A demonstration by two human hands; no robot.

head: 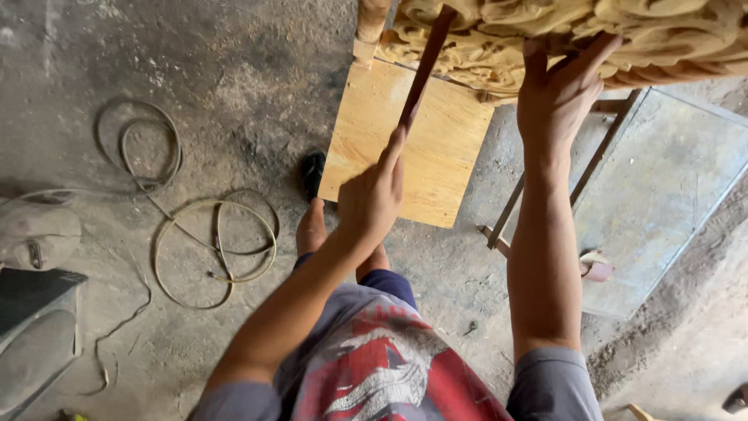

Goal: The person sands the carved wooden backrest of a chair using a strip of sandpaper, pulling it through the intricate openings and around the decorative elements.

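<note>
On the floor at the left lie two loops of cable, and beside them a grey machine part. One flat plywood board is under the work. The left hand is closed around one long dark tool, whose tip reaches the carved wooden piece at the top. The right hand lies open, fingers spread, pressed against this carving. One metal frame stands behind the right forearm, and one glass sheet at the right.
</note>
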